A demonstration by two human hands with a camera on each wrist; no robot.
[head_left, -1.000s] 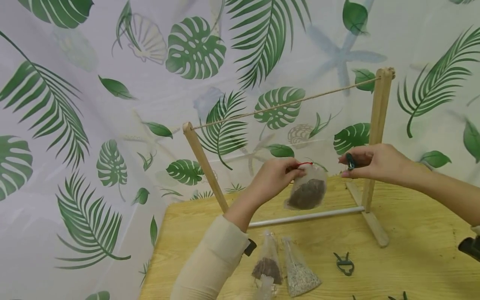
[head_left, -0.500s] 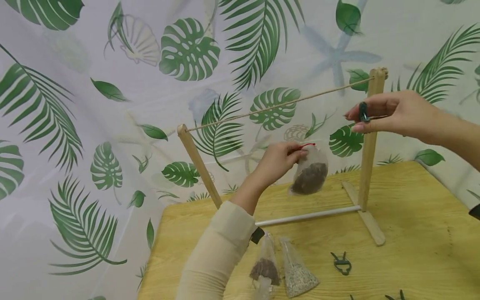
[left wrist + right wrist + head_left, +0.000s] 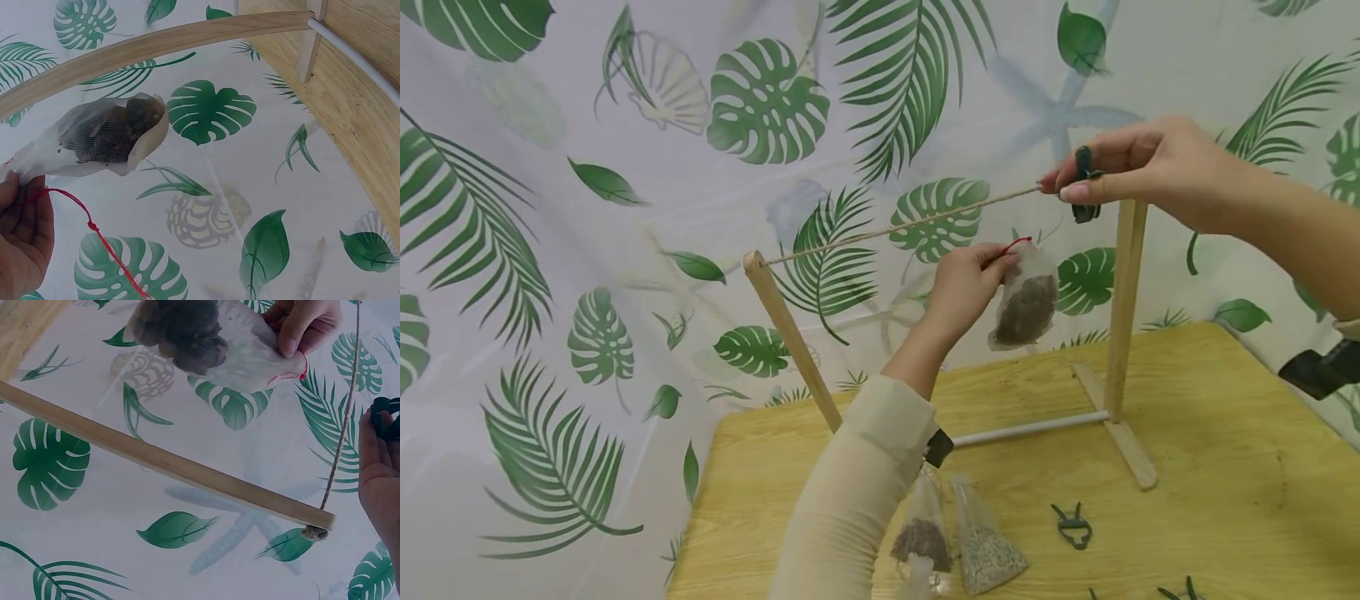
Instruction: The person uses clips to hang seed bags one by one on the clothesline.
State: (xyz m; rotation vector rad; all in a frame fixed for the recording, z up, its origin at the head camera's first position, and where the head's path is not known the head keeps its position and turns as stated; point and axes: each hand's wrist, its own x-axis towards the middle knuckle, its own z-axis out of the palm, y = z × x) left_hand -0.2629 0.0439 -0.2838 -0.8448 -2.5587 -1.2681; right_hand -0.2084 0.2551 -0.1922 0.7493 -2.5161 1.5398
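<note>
While the left grip [image 3: 972,282] pinches a bag [image 3: 1028,304], the right grip [image 3: 1165,177] pinches a clip [image 3: 1083,165]

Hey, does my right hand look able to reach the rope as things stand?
Probably yes. Your right hand, holding a dark green clip, is beside the rope; the right wrist view shows nothing between them, and the bag in your left hand appears on the rope's other side.
</note>
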